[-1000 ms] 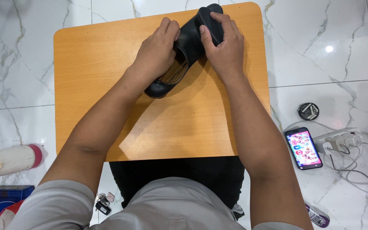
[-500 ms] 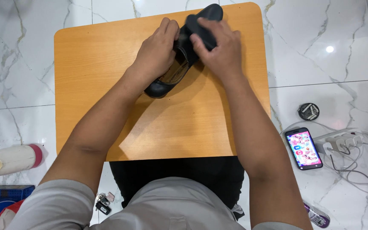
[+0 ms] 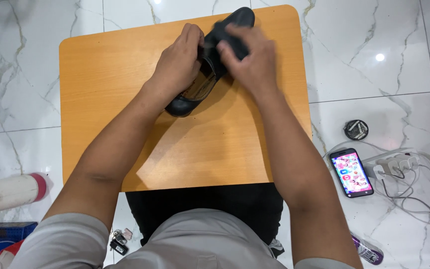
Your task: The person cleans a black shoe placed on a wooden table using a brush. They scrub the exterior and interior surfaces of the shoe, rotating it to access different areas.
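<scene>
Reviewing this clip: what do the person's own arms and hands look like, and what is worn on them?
Both arms are bare from the short light-grey sleeves down. The left hand and right hand wear no gloves; no watch, ring or bracelet shows. The right hand is motion-blurred.

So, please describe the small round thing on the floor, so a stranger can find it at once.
Look right of the wooden table, on the marble floor. Just above the lit phone lies a small round black tin. It is the only round thing there.
</scene>
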